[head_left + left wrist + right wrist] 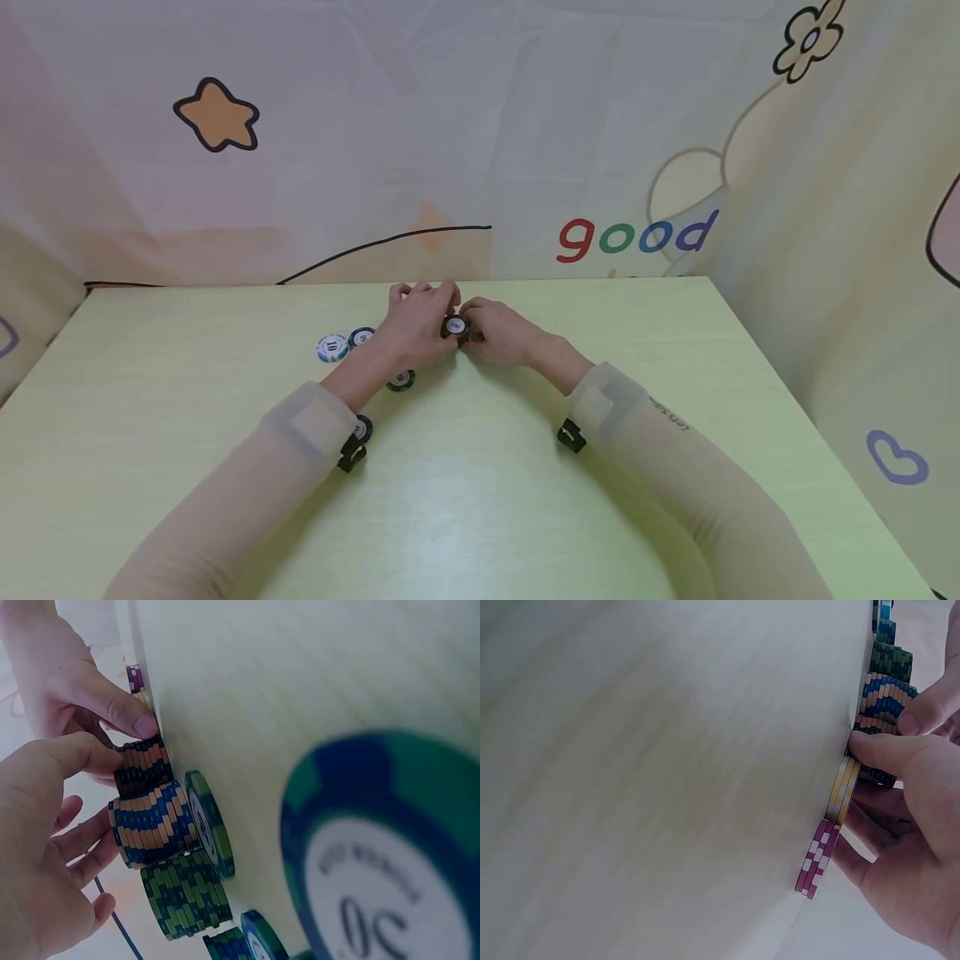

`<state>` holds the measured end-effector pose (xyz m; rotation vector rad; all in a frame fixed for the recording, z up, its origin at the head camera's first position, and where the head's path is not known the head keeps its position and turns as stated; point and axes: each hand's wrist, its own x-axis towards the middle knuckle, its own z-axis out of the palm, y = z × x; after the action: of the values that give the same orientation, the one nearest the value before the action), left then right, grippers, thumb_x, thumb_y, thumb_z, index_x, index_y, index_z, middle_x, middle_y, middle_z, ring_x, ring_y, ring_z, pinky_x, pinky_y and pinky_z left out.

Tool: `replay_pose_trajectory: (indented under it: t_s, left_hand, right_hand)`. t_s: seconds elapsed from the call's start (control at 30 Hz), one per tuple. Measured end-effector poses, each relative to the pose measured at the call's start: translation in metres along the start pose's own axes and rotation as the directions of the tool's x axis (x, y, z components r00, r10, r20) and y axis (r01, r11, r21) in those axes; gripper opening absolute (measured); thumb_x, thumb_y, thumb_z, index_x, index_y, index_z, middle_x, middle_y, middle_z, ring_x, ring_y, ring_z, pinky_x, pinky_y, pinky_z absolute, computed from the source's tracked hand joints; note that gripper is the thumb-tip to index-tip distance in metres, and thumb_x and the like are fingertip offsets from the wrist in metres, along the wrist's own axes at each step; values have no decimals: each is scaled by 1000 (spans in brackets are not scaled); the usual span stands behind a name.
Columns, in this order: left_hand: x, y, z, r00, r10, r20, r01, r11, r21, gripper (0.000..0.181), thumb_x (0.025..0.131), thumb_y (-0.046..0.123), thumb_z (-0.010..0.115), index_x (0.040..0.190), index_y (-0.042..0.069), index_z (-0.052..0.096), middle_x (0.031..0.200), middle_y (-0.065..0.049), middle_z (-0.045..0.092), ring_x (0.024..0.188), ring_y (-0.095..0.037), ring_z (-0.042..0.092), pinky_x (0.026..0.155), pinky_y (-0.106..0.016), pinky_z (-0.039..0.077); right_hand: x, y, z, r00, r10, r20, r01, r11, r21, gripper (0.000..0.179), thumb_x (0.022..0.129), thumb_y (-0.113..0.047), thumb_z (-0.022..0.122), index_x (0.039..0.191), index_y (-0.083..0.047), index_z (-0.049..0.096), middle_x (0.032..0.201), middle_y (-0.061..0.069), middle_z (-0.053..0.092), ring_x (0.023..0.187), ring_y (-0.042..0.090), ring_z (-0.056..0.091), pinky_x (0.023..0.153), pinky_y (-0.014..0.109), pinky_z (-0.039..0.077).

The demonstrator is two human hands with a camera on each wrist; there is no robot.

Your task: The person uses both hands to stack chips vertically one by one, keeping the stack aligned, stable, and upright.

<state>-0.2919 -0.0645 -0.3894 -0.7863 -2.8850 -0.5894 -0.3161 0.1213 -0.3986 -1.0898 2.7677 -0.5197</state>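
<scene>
A short stack of black-and-orange poker chips [455, 326] stands between my hands near the table's far edge. My right hand [498, 332] grips it from the right, the thumb on its near side. From the left, my left hand [420, 325] pinches it, thumb at its upper edge, index finger partly hidden. Beside it stands a taller stack of blue-and-orange chips [154, 825], with other left fingers behind it. A green chip stack [187, 894] follows further left. By my right fingers are a yellow chip stack [843, 789] and a purple chip stack [816, 859].
Left of the hands lie a white-and-blue chip [332, 347] marked 10 and a dark blue chip [362, 337]. Closer to me are a green chip [401, 380] and a blue-green chip [382, 862] by the left cuff. A printed curtain [450, 125] hangs behind the table.
</scene>
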Motion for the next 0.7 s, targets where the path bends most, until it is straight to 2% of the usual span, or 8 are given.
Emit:
replay_pose_trajectory:
  t_s: [0.23,0.37,0.5,0.7]
  left_hand:
    - [-5,-4,-2,1000,2,19,-2,1000,-7,53,89,26,80,132,10,54,119,-7,68,118,-30,52,108,-58,21]
    - [-6,-7,-2,1000,0,16,1,1000,-17,57,90,32,81,133,8,54,115,-5,69,121,-30,53,110,-60,18]
    - [-6,-9,-2,1000,-5,9,5,1000,-17,54,91,29,81,133,7,55,111,-4,71,120,-30,54,112,-61,14]
    - [-5,-10,-1,1000,-7,13,7,1000,-25,50,92,27,80,131,8,55,110,-5,71,117,-30,56,112,-61,15]
  right_hand:
    - [0,0,0,1000,3,8,-3,1000,-12,32,94,-10,72,120,7,66,131,20,61,119,32,60,106,39,44]
    - [0,0,0,1000,14,21,-14,1000,-11,33,95,-11,71,122,7,66,133,19,60,119,31,60,105,39,44]
    - [0,0,1,999,18,28,-18,1000,-2,33,95,-9,71,123,7,66,133,19,60,119,31,59,106,39,44]
    - [2,1,2,1000,16,22,-16,1000,3,32,95,-8,70,123,7,66,132,19,60,118,30,59,105,38,44]
